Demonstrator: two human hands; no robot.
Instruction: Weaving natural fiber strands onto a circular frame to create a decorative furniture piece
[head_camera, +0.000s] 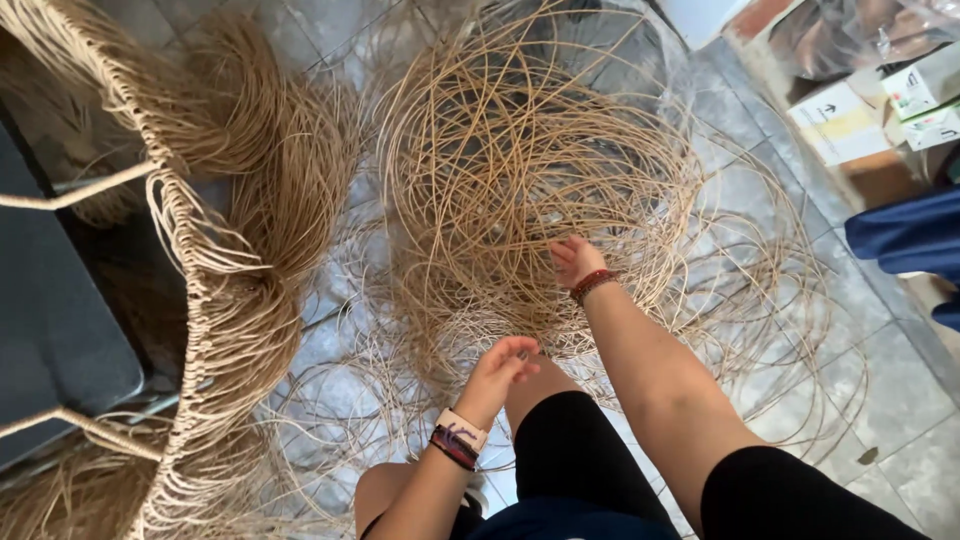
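Left hand — fingers curled, pinching thin tan strands at the near edge of the loose rattan coil on the tiled floor. Right hand reaches into the coil's lower rim, fingers closed among strands — exact grip cannot be told. A woven frame with hanging fibre bundles stands at left.

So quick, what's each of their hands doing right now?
Left hand: fingers curled, pinching thin rattan strands.
Right hand: reaching into the same tangle, fingers bent among strands; a firm hold cannot be told.
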